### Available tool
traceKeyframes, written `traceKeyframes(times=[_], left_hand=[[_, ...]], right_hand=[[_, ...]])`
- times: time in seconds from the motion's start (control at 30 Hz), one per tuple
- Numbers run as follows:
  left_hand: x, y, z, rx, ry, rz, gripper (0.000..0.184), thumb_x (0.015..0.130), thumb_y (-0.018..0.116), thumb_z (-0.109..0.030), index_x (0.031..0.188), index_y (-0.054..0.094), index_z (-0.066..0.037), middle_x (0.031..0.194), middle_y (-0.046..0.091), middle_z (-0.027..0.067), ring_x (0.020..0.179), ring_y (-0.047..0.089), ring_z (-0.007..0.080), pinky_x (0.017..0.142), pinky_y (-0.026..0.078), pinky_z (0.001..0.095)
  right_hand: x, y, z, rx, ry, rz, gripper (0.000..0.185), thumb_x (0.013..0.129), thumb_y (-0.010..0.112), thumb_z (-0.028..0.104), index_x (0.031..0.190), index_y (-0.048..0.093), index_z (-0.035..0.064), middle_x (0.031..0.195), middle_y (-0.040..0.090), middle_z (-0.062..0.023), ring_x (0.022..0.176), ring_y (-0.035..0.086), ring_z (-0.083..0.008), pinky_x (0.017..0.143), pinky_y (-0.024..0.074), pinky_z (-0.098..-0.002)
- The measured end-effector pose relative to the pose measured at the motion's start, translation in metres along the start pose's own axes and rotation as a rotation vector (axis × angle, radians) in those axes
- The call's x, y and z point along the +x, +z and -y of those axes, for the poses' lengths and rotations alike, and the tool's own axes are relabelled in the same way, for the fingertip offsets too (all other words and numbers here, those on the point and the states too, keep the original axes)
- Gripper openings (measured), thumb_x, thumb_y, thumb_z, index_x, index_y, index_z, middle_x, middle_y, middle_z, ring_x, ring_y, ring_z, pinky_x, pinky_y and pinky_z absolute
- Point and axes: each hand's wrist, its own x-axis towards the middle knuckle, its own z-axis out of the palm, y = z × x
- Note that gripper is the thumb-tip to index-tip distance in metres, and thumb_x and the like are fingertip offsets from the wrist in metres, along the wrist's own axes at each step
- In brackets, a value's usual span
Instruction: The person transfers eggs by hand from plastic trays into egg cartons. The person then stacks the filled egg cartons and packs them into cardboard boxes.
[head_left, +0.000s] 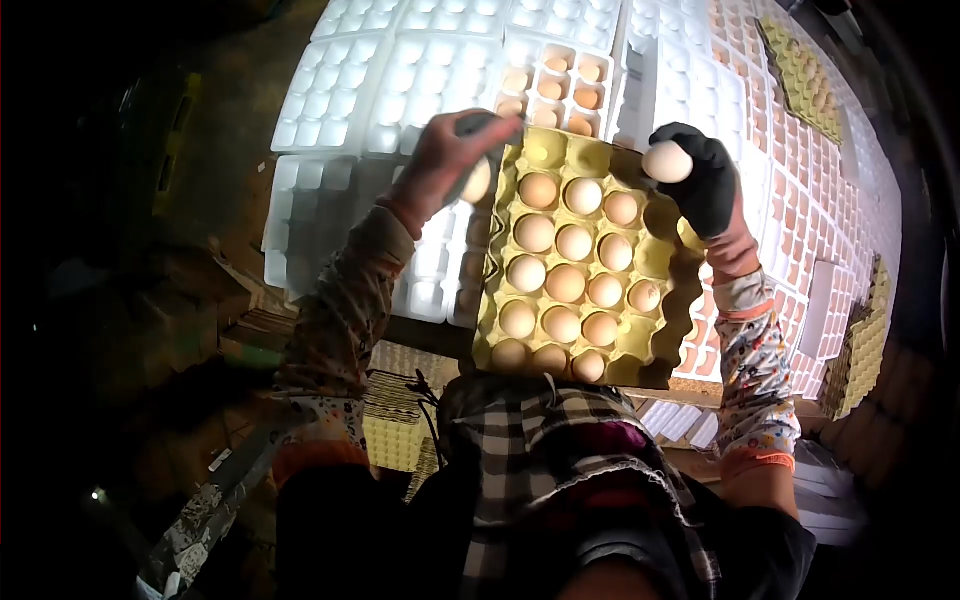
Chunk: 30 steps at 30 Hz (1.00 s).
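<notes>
My left hand (pixel 445 165), in a pink and grey glove, is closed around a pale egg (pixel 477 182) beside the top left of a yellow egg tray (pixel 588 155). My right hand (pixel 708 190), in a dark grey and pink glove, grips another light egg (pixel 667 162) at the tray's upper right corner. Rows of brown and cream eggs (pixel 567 283) sit in the tray's cups, with several bare cups along its top and right side. Just beyond the tray, a white foam tray (pixel 572 48) holds brown eggs in its cells.
White foam trays (pixel 325 85) without eggs cover the left and back of the table. Egg-filled foam trays (pixel 790 200) line the right side. Other yellow trays (pixel 800 75) lie at the far right. Stacked yellow trays (pixel 395 440) stand below the table's front edge.
</notes>
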Motion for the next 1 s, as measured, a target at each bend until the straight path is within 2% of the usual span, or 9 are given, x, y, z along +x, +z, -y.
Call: traceKeyframes(times=[0.07, 0.13, 0.2, 0.33, 0.47, 0.5, 0.6, 0.87, 1.0], left_hand=[[-0.02, 0.033, -0.012, 1.077, 0.162, 0.106, 0.046, 0.088, 0.066, -0.028, 0.128, 0.057, -0.008, 0.105, 0.067, 0.011, 0.09, 0.064, 0.0188, 0.082, 0.051, 0.0298], [-0.014, 0.041, -0.01, 1.046, 0.12, 0.119, 0.045, 0.084, 0.07, -0.032, 0.122, 0.063, -0.01, 0.105, 0.068, 0.0108, 0.088, 0.065, 0.0198, 0.082, 0.051, 0.0311], [-0.008, 0.027, -0.006, 0.76, 0.149, 0.081, 0.046, 0.083, 0.07, -0.034, 0.117, 0.065, -0.005, 0.095, 0.069, 0.0118, 0.087, 0.066, 0.025, 0.082, 0.051, 0.0323], [-0.007, 0.004, -0.011, -0.395, -0.052, 0.216, 0.045, 0.087, 0.066, -0.027, 0.121, 0.06, 0.001, 0.103, 0.064, 0.01, 0.082, 0.063, 0.0141, 0.072, 0.054, 0.025], [0.01, 0.04, -0.019, 0.759, 0.414, 0.286, 0.057, 0.085, 0.065, -0.045, 0.131, 0.054, -0.012, 0.117, 0.059, 0.0156, 0.101, 0.06, 0.0212, 0.081, 0.052, 0.0305], [0.003, 0.063, -0.027, 1.367, 0.423, 0.194, 0.058, 0.082, 0.066, -0.051, 0.128, 0.056, -0.016, 0.125, 0.055, 0.0179, 0.116, 0.056, 0.0295, 0.09, 0.049, 0.0359], [0.01, 0.079, -0.012, 1.628, 0.635, 0.231, 0.053, 0.082, 0.068, -0.047, 0.12, 0.061, -0.012, 0.126, 0.055, 0.0198, 0.12, 0.053, 0.0342, 0.1, 0.043, 0.0387], [-0.017, 0.11, -0.035, -0.019, -0.076, 0.124, 0.037, 0.097, 0.055, -0.03, 0.116, 0.061, 0.002, 0.098, 0.065, 0.0062, 0.086, 0.062, 0.0144, 0.071, 0.052, 0.0267], [0.002, 0.176, -0.048, -0.083, 0.221, 0.113, 0.021, 0.091, 0.058, -0.013, 0.106, 0.058, 0.002, 0.095, 0.062, 0.0046, 0.082, 0.059, 0.0097, 0.068, 0.05, 0.0232]], right_hand=[[-0.01, -0.008, -0.005, 0.041, 0.0, 0.027, 0.02, 0.091, 0.059, 0.016, 0.102, 0.06, -0.0008, 0.094, 0.064, -0.0077, 0.082, 0.061, -0.0117, 0.068, 0.0516, -0.0251], [-0.02, 0.021, 0.045, -0.24, 0.509, 0.152, 0.029, 0.085, 0.064, 0.018, 0.108, 0.06, 0.0004, 0.1, 0.065, -0.0103, 0.088, 0.065, -0.0189, 0.077, 0.0527, -0.0306], [-0.035, 0.038, 0.012, -1.191, -0.131, 0.157, 0.039, 0.081, 0.066, 0.016, 0.116, 0.058, 0.0015, 0.096, 0.067, -0.0135, 0.084, 0.065, -0.0224, 0.077, 0.0536, -0.035], [-0.043, -0.008, -0.003, 0.212, 0.336, 0.043, 0.047, 0.088, 0.058, 0.015, 0.131, 0.05, 0.0002, 0.092, 0.066, -0.0118, 0.078, 0.064, -0.0181, 0.073, 0.053, -0.0311], [-0.063, -0.013, 0.009, 0.224, 0.259, 0.059, 0.043, 0.088, 0.059, 0.014, 0.129, 0.051, 0.0017, 0.096, 0.064, -0.0066, 0.079, 0.062, -0.0148, 0.068, 0.0518, -0.0276], [-0.064, -0.004, 0.034, -0.121, 0.429, 0.203, 0.041, 0.086, 0.063, 0.016, 0.125, 0.054, 0.007, 0.105, 0.061, -0.0078, 0.086, 0.063, -0.0167, 0.076, 0.0525, -0.0278], [-0.073, 0.034, 0.028, -1.416, -0.222, 0.271, 0.04, 0.078, 0.072, 0.027, 0.113, 0.063, 0.0102, 0.127, 0.049, -0.0136, 0.103, 0.058, -0.0275, 0.085, 0.0498, -0.0371], [-0.065, 0.037, 0.011, -1.483, -0.231, 0.464, 0.034, 0.081, 0.064, 0.038, 0.098, 0.065, 0.0081, 0.108, 0.055, -0.0162, 0.089, 0.056, -0.0299, 0.077, 0.0504, -0.0388], [-0.108, 0.027, 0.0, -1.159, -0.314, -0.02, 0.038, 0.083, 0.066, 0.038, 0.101, 0.063, 0.0048, 0.116, 0.053, -0.0224, 0.093, 0.06, -0.0333, 0.075, 0.0512, -0.0413]])
